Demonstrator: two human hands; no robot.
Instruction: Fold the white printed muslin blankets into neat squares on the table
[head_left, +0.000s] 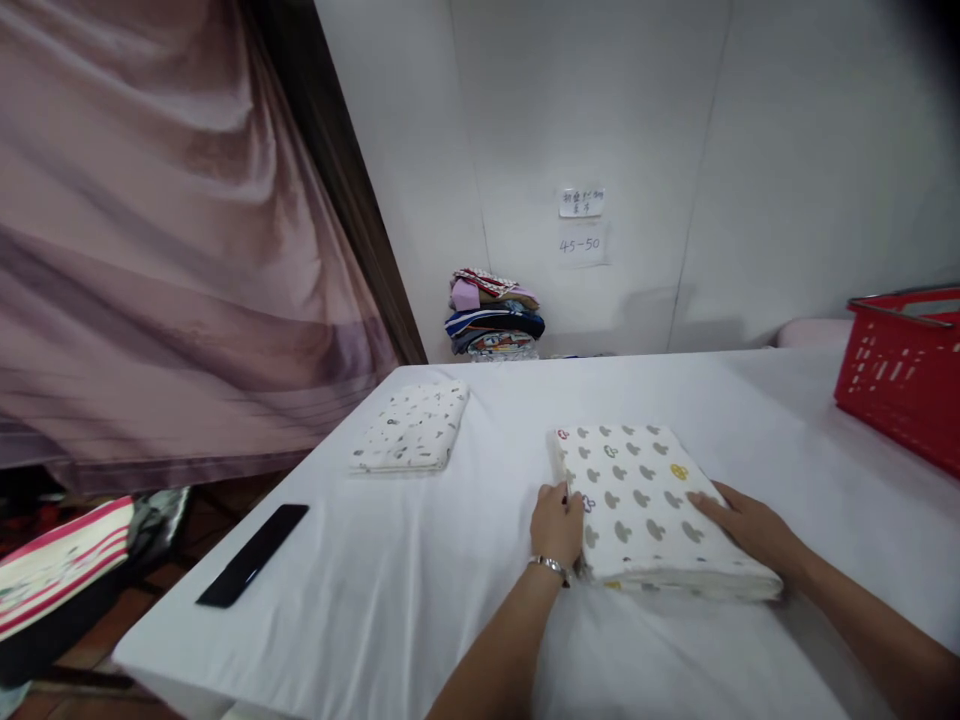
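Note:
A folded white cloth (637,500) printed with grey mushroom-like shapes and a few coloured ones lies on the white-covered table (360,600). At its left edge is my left hand (557,525), fingers curled against the layers, a metal bracelet on the wrist. My right hand (750,525) grips the opposite edge with the thumb on top; its other fingers are mostly hidden beside the cloth. Farther left lies a second folded white cloth (416,425) with small dark prints, apart from both hands.
A black phone-like slab (253,555) rests near the table's left edge. On the right stands a red plastic basket (900,380). Behind the table's far edge rises a stack of folded fabrics (495,315), below paper signs (583,243) on the wall. A pink curtain (165,250) hangs at left.

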